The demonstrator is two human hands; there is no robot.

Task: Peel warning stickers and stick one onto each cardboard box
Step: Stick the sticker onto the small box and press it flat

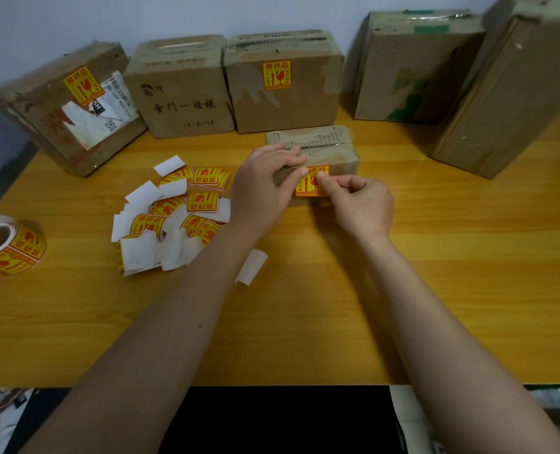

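Sticker going onto a small cardboard box (340, 155)

Head view: left hand (259, 188) curls over the box's torn, corrugated top edge; right hand (360, 204) pinches the glossy yellow-red warning sticker (309, 185) against its front. Square loose stickers (173, 221) and a sticker roll (9, 245) lie left on the wood-grain table (436, 290).

Place: a makeshift packing corner, likely in a home or small office.
Surface: orange wood-grain tabletop (403, 290) pushed against a plain pale wall (206, 14).
Stock: worn, re-taped cardboard boxes (180, 93) lined along the wall (one bears an old shipping label).
Supplies: sticker roll (9, 245) and loose warning stickers (173, 217).
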